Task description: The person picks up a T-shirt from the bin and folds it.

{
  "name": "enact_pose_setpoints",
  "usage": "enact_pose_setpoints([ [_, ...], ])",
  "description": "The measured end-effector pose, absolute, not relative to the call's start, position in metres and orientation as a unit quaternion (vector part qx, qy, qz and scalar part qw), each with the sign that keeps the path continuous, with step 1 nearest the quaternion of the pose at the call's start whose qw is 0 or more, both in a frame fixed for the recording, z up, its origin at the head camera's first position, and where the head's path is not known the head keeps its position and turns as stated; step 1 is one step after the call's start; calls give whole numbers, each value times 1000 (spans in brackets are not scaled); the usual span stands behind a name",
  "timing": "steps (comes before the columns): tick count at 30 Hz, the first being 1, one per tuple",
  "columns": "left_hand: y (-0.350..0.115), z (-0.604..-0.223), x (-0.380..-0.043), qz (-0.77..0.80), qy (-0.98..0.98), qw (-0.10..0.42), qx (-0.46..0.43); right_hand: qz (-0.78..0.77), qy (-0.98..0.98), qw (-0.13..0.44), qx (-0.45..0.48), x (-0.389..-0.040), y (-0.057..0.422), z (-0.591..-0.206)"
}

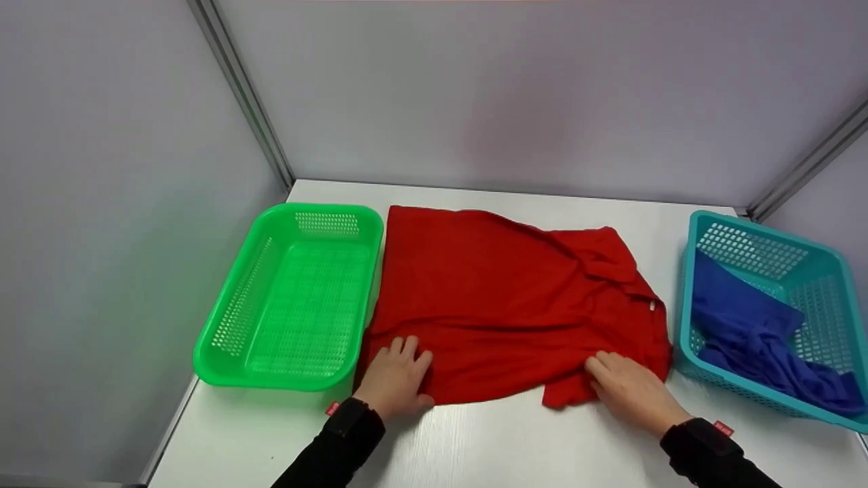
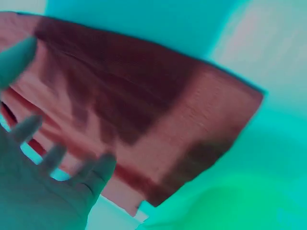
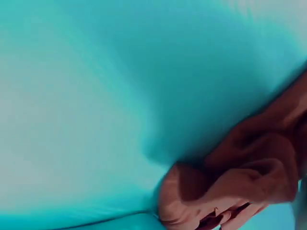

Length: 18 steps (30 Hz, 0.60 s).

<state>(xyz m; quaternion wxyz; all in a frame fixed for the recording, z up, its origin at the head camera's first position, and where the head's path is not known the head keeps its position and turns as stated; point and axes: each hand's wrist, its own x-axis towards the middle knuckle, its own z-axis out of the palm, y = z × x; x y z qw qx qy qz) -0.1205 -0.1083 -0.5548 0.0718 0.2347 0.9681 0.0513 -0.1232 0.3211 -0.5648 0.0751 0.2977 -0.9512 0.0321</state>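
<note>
A red garment (image 1: 481,291), which looks like a shirt with a small white tag, lies spread across the white table. Its hem end is to the left and a short sleeve sticks out at the lower right. My left hand (image 1: 397,379) rests at the near left corner with fingers spread over the cloth. In the left wrist view, those fingers (image 2: 100,175) are parted and loosely bent above the fabric. Near the lower sleeve, my right hand (image 1: 634,390) touches the garment, fingers together and bent, thumb hidden. Bunched red cloth (image 3: 230,191) shows in the right wrist view.
To the left stands a green plastic basket (image 1: 308,388) with nothing in it, close against the garment's left edge. A teal basket (image 1: 766,237) on the right holds a crumpled blue cloth (image 1: 746,318). Grey-white panels (image 1: 508,95) enclose the table's back and sides.
</note>
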Motion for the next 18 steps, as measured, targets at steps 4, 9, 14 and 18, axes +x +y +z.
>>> enact_pose_setpoints([
  [4, -119, -557, -114, 41, 964, 81, 249, 31, -948, -3, 316, -110, 331, -570],
  [9, -130, -569, -116, 4, 968, -22, 249, 29, -942, 78, 326, -109, 342, -579],
  [14, -128, -569, -122, 60, 979, -58, 186, 262, -950, -22, 168, -117, 348, -561],
  [18, -123, -559, -126, 122, 982, -76, 123, 416, -902, -117, -13, -126, 354, -535],
])
